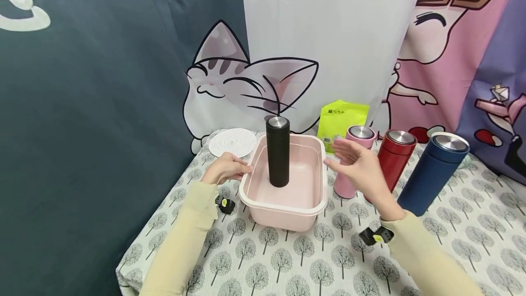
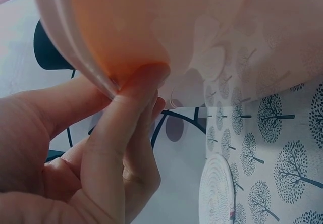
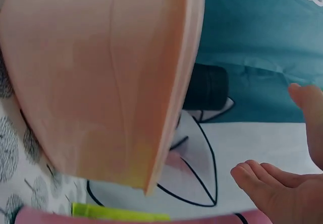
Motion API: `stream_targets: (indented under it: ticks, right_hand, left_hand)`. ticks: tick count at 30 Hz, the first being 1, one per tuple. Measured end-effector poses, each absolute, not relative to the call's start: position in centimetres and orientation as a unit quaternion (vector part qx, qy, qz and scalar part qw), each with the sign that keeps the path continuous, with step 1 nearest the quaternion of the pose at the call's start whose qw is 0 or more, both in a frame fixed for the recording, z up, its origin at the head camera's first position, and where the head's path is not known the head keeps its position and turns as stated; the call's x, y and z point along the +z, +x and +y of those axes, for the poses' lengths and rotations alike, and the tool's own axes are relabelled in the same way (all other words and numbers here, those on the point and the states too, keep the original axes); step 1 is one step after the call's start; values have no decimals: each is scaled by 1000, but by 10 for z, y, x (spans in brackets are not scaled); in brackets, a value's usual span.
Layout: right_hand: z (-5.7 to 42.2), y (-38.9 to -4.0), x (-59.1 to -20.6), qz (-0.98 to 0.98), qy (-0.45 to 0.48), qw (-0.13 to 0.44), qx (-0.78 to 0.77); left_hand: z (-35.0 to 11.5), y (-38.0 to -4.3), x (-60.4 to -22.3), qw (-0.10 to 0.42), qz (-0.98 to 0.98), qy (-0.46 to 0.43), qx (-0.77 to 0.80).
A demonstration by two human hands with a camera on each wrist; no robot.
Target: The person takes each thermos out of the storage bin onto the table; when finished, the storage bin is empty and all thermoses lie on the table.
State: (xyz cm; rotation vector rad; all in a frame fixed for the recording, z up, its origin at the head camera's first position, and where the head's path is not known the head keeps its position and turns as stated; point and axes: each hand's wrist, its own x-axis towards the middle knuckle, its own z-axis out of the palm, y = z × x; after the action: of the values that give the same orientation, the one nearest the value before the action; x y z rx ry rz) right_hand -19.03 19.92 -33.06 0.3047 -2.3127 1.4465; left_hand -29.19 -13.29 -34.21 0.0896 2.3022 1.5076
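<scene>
A pale pink plastic basin [image 1: 304, 172] stands on the patterned cloth with a tall black thermos [image 1: 278, 154] upright inside it. My left hand [image 1: 228, 168] pinches the basin's left rim between thumb and fingers; the left wrist view shows the fingers [image 2: 136, 113] under the edge. At the basin's right side my right hand [image 1: 361, 163] is raised, thumb and fingers apart with nothing between them. In the right wrist view a gap separates that hand [image 3: 287, 183] from the basin wall [image 3: 91, 82]. Behind the right hand a pink thermos [image 1: 347, 186] is partly hidden.
A red thermos [image 1: 392, 156] and a blue thermos [image 1: 431, 177] stand to the right. At the back are a yellow-green packet [image 1: 341, 120] and a round white woven mat [image 1: 232, 142]. A printed curtain [image 1: 328, 22] hangs behind the table.
</scene>
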Motion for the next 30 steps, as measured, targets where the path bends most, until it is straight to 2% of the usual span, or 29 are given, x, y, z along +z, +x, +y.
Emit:
stream_targets:
  ticks: [7,17,24,30]
  right_hand:
    - [179,-221,-346,-830,112,160,522]
    - [158,-260,-350,-862,136,123,472]
    - [146,-279,-361,-876,146,123,443]
    - [137,-291,-360,-876,173,97,441]
  left_hand:
    - [-132,-292,-350,202,822,34,531]
    - [-131,-295,-342,198,820,40,535]
    - [-130,-291,-343,196,826,38,527]
    - [-129,-291,-343,183,828,33,529]
